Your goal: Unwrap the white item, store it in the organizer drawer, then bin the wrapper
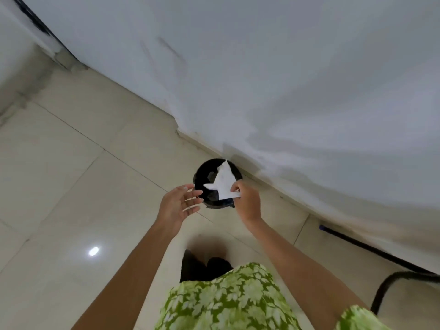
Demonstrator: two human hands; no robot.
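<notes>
The head view showed one black bin point(209, 179) on the tiled floor point(71, 175), against the white wall point(285, 79). One white wrapper point(223, 181) hung over the bin's mouth, pinched between the right hand's point(247, 201) thumb and fingers. The left hand point(177, 204) hovered just beside the bin, fingers spread and empty. Two bare arms reached forward.
</notes>
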